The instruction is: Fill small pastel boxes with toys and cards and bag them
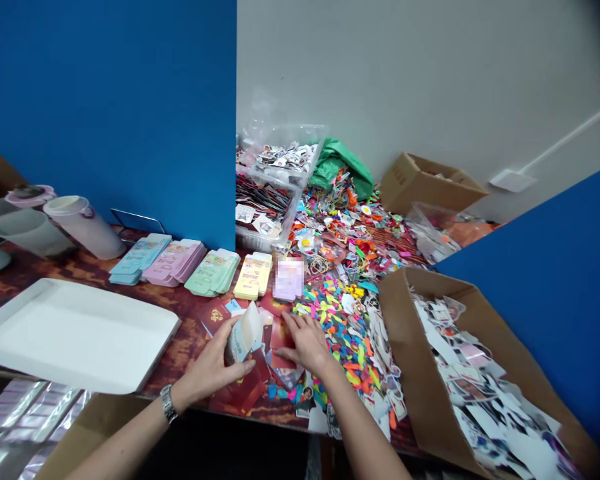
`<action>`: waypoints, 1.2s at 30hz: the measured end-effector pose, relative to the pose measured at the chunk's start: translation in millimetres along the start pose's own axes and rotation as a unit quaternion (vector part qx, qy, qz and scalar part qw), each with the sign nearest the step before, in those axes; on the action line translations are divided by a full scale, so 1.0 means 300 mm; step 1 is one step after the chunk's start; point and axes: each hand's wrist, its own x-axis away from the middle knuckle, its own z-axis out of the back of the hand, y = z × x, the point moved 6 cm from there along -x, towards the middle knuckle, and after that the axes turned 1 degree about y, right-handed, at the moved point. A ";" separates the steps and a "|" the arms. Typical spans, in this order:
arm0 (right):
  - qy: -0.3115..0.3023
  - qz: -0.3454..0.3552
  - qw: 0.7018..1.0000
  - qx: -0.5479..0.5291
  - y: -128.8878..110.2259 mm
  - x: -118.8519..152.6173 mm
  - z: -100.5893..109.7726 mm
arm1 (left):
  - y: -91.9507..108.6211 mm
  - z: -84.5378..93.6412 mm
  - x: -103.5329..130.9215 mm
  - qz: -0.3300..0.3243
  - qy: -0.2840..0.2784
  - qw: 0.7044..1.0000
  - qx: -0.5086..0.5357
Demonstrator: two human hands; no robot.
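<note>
My left hand (217, 363) wears a metal-banded watch (169, 404) and is closed around a small pale paper box (245, 333). The box is tilted, its open end upward with the cream inside showing. My right hand (305, 343) lies palm down with fingers spread over a dark red card (281, 339), touching the pile. Under and between both hands are scattered red and printed cards (240, 393). Behind them stands a row of flat folded-box stacks: blue (140, 259), pink (174, 262), green (213, 272), yellow (253, 275) and lilac (287, 280).
A white tray (75, 333) lies at left, near plastic pitchers (85, 227). Colourful small trinkets (340, 327) heap to my right. Beyond are clear bins (295, 217), a green bag (340, 167) and a cardboard box (425, 183). A large carton (407, 360) of cut-outs stands at right.
</note>
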 end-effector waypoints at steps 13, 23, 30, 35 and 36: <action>0.359 0.092 0.927 -0.052 -0.073 0.127 0.232 | 0.011 0.063 -0.014 -0.030 0.136 0.978 -0.158; 0.324 0.113 0.910 -0.234 -0.219 0.126 0.252 | 0.024 -0.018 0.008 -0.190 0.137 0.928 -0.291; 0.302 0.177 0.923 -0.157 -0.228 0.170 0.168 | 0.004 -0.067 -0.005 -0.223 0.118 0.918 -0.307; 0.271 -0.070 0.953 -0.118 0.147 0.155 0.214 | -0.014 -0.049 -0.021 -0.186 0.126 0.927 -0.299; 0.228 -0.170 0.956 -0.065 0.256 0.148 0.210 | -0.013 -0.050 -0.021 -0.184 0.128 0.928 -0.299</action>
